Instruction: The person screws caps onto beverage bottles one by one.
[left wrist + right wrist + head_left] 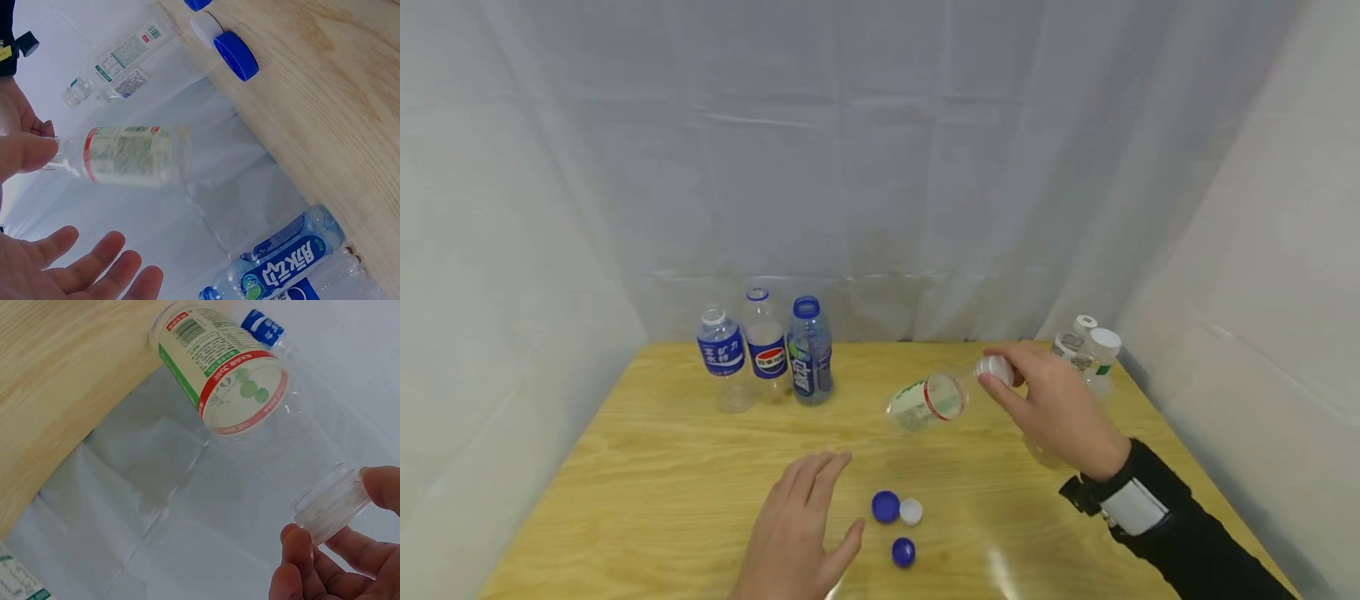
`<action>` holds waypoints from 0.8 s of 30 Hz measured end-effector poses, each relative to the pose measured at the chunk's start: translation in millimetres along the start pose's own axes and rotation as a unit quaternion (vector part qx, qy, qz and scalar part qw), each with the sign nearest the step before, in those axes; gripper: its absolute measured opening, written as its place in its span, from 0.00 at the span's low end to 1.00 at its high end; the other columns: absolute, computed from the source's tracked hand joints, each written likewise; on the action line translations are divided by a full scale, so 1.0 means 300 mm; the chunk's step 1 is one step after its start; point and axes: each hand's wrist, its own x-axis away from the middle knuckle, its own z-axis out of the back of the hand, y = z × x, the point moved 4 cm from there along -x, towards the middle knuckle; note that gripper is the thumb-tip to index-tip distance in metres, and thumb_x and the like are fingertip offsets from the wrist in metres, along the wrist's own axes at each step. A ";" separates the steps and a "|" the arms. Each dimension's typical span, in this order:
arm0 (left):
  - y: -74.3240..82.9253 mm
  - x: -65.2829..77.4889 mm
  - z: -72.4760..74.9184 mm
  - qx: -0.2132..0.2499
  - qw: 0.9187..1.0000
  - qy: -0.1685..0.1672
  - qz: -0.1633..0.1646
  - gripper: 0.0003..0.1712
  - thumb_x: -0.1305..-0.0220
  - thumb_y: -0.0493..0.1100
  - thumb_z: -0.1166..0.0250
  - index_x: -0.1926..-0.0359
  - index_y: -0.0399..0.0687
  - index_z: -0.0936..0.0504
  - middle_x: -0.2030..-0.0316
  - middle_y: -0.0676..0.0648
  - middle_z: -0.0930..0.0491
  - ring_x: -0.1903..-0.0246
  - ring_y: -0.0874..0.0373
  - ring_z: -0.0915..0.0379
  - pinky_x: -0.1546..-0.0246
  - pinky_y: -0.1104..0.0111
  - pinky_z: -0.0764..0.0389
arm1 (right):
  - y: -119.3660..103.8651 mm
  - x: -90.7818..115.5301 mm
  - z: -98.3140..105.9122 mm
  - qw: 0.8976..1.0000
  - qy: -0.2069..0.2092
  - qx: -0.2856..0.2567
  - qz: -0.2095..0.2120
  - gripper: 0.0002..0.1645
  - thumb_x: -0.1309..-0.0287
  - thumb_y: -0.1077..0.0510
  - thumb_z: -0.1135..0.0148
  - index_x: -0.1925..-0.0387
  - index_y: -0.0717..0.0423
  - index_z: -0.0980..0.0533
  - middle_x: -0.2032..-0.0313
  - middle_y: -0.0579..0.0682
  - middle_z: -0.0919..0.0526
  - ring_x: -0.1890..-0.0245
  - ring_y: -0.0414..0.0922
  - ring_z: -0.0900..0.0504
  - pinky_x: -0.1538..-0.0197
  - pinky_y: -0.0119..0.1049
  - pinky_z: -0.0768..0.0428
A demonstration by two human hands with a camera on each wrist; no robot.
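The clear bottle [925, 402] hangs tilted in the air above the table [625, 483], its white cap [996, 368] gripped between thumb and fingers of the right hand [1060, 408]. Those fingers hide part of the cap, and motion blurs the base in the left wrist view. The left hand [797, 525] is free, fingers apart, its wrist cut off by the frame edge. Behind the right hand, two white-topped bottles [1102, 362] are partly covered; a clear curved edge shows below the hand, hard to assign to anything.

Three bottles stand together at the back left: one with a plain blue label [722, 354], one with a round red, white and blue mark [767, 360], and one blue-tinted [810, 367]. Three loose caps lie near the left hand, two blue [885, 507] and one white [911, 512].

The held bottle is thin see-through plastic with a red-banded, green-and-cream label; its cap is finely ribbed. The tabletop is pale grained wood, and creased whitish sheeting [850, 167] surrounds it.
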 end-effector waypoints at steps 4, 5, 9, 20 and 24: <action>-0.001 0.002 0.000 0.001 1.000 -0.002 0.002 0.44 0.53 0.55 0.23 0.36 0.47 0.26 0.47 0.50 0.23 0.46 0.54 0.27 0.46 0.60 0.20 | 0.051 -0.037 0.010 0.999 -0.020 0.028 -0.006 0.21 0.31 0.52 0.37 0.42 0.57 0.23 0.60 0.52 0.19 0.69 0.42 0.24 0.70 0.34 0.24; 0.000 0.002 0.000 0.001 1.000 -0.002 0.001 0.43 0.53 0.55 0.23 0.36 0.47 0.26 0.47 0.50 0.23 0.46 0.54 0.27 0.47 0.60 0.19 | 0.062 -0.046 0.011 0.999 -0.028 0.031 -0.011 0.22 0.31 0.53 0.38 0.41 0.58 0.23 0.59 0.54 0.19 0.69 0.44 0.23 0.69 0.36 0.23; 0.001 0.006 0.000 0.004 1.000 -0.006 0.005 0.42 0.53 0.55 0.23 0.37 0.47 0.25 0.48 0.50 0.23 0.47 0.55 0.26 0.48 0.61 0.19 | 0.104 -0.081 0.009 0.996 -0.063 0.048 -0.033 0.22 0.29 0.55 0.40 0.39 0.59 0.25 0.53 0.59 0.19 0.62 0.51 0.19 0.64 0.43 0.19; -0.002 0.018 0.003 0.006 1.000 -0.009 0.009 0.41 0.53 0.54 0.24 0.38 0.47 0.24 0.48 0.50 0.22 0.46 0.55 0.25 0.45 0.60 0.19 | 0.193 -0.141 -0.035 0.982 -0.124 0.125 -0.060 0.21 0.33 0.65 0.40 0.40 0.64 0.24 0.51 0.66 0.19 0.53 0.60 0.19 0.52 0.52 0.17; -0.003 0.021 0.005 0.010 1.000 -0.015 0.014 0.41 0.52 0.55 0.24 0.38 0.49 0.25 0.48 0.51 0.22 0.46 0.55 0.25 0.45 0.60 0.19 | 0.218 -0.156 -0.048 0.971 -0.148 0.179 -0.060 0.20 0.34 0.67 0.41 0.42 0.64 0.23 0.51 0.67 0.19 0.52 0.63 0.19 0.49 0.57 0.18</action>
